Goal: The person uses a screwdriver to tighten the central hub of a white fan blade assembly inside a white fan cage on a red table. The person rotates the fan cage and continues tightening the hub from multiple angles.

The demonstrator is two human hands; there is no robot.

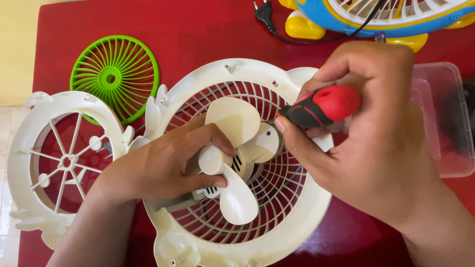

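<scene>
The left hand is curled around the cream fan blade at its hub, thumb under one blade and fingers over the top, gripping it firmly. The right hand is clenched around a screwdriver with a red and black handle, held nearly level so its tip points left toward the middle of the blade; the metal shaft is mostly hidden behind the thumb and the blade, so where exactly it meets the hub is hard to make out.

The blade sits on a small motor block in the centre of a large round white fan housing, whose slatted grille lies flat on the red table just under both hands. Touching the housing's left edge lies a second white frame with thin spokes and a small centre ring, partly hanging past the table's left border. Behind that frame, and partly covered by it, rests a round green grille.

To the right of the right hand stands a clear plastic box. At the far edge of the table is a blue and yellow fan, with a black cord and plug lying just beside it.
</scene>
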